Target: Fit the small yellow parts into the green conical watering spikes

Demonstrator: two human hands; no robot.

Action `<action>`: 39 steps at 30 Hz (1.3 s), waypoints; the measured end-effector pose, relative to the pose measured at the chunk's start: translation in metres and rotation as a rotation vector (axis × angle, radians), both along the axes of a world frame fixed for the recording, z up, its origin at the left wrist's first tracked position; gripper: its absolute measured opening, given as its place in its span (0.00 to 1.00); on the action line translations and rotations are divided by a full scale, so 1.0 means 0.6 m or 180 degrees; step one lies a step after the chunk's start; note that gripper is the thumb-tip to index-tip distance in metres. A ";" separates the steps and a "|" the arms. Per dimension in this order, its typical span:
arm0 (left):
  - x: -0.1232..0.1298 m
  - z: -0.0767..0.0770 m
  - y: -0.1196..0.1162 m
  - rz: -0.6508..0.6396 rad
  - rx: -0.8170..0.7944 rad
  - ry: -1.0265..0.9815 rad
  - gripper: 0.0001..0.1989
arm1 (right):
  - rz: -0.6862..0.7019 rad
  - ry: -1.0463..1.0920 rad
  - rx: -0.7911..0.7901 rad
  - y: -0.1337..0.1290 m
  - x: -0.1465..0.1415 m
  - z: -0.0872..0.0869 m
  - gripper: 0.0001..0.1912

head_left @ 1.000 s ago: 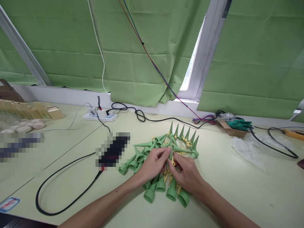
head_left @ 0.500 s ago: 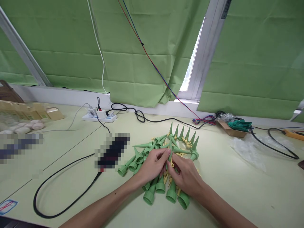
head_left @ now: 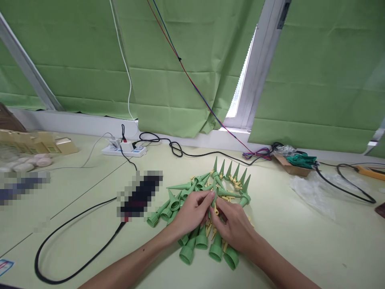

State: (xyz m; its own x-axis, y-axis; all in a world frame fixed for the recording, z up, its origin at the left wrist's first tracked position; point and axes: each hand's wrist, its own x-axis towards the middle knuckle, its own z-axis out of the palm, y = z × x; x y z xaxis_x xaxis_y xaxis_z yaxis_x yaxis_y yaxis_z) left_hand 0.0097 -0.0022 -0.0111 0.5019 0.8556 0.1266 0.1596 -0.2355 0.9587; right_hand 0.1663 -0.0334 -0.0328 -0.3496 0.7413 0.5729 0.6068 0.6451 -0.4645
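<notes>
Since a second ago everything on the bench has slid slightly down and to the left in the frame, and the 2 hands have moved with it, keeping practically the same pose over the pile. From where I stand, the left hand (head_left: 192, 212) has its thumb and forefinger closed tight on a slim green spike (head_left: 214, 187), which points up the frame just right of the lower centre. The right hand (head_left: 234, 222), pressed in close from the other side, pinches a small yellow piece (head_left: 216, 210) at the spike's lower end, its round open end facing down. No gap shows between the fingertips and what they hold; the curled fingers underneath are mostly hidden, so I can't tell whether they grip anything more. Around and below the hands lie green cones (head_left: 187, 255), several with their wide mouths toward the bottom of the frame, and loose yellow bits (head_left: 208, 229) show among them. Just above the hands, 6 green tips (head_left: 230, 169) point upward in a row, more yellow bits at their bases, all on the pale table (head_left: 279, 241).
</notes>
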 end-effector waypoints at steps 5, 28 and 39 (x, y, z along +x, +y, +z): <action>0.000 -0.004 0.001 0.0036 -0.0019 0.0003 0.23 | 0.0043 0.0031 -0.0006 0.000 -0.001 0.001 0.10; -0.001 0.009 -0.004 0.0881 0.0946 0.0595 0.16 | -0.0358 0.0104 0.0322 0.028 0.037 0.006 0.12; -0.002 0.009 -0.006 0.0759 0.1409 0.1160 0.12 | -0.0674 -0.0391 0.0223 0.050 0.060 -0.004 0.08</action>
State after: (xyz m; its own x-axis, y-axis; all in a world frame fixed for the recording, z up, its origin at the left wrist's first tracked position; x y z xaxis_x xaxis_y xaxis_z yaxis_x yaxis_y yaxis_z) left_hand 0.0087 -0.0060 -0.0058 0.3812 0.8550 0.3516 0.5555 -0.5158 0.6521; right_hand 0.2020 -0.0031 -0.0353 -0.2609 0.7655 0.5882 0.7809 0.5255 -0.3376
